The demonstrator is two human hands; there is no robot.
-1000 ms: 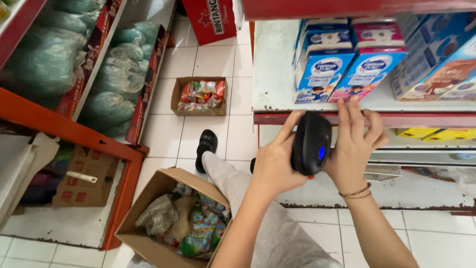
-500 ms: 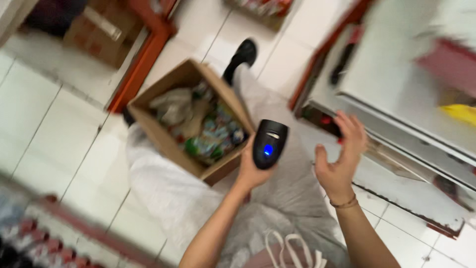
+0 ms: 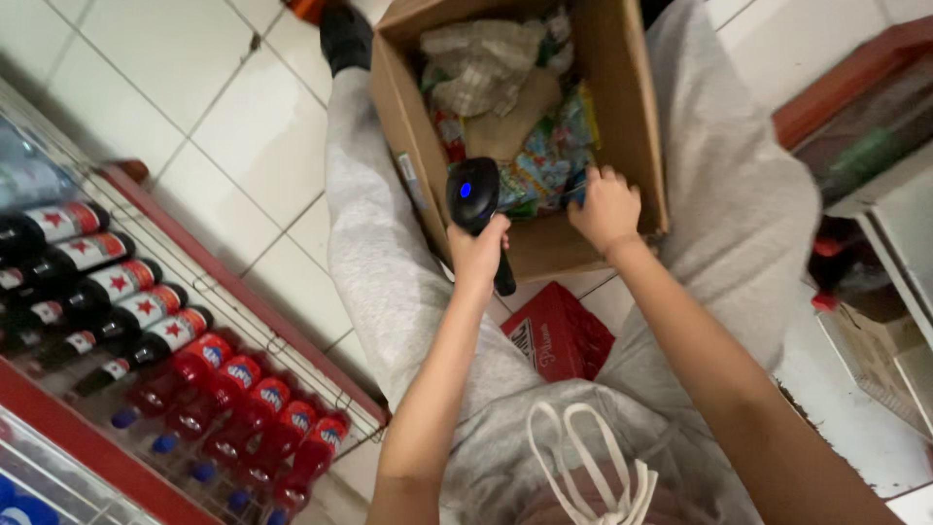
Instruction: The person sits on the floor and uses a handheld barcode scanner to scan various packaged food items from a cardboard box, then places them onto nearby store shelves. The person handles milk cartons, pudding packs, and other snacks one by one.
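Moved since half a second ago: both hands have dropped to the open brown cardboard box point(image 3: 622, 146); the right hand, then spread in the air beside the box, now reaches inside it, and the view has swung straight down over the lap.

Item 1, left hand point(image 3: 478, 255): I log its fingers wrapped tight round the grip of a black handheld scanner with a lit blue dot point(image 3: 473, 199). Its head sits over the box's near left wall, its handle running down and slightly right past the wrist.

Item 2, right hand point(image 3: 604, 209): fingers curled narrow, tips down among the colourful crinkled snack packets point(image 3: 544, 160) at the near end of the box. I cannot tell whether they have closed on one.

Relation noted: the packets lie directly ahead of and beneath the right fingertips, just right of the scanner head; the right hand is the nearer. I judge the scanner close enough to reach a lifted packet.

Surroundings: box between grey-trousered legs point(image 3: 379, 233) on white floor tiles point(image 3: 185, 87); red carton point(image 3: 559, 335) under the forearms; dark and red bottles point(image 3: 146, 340) racked at left.
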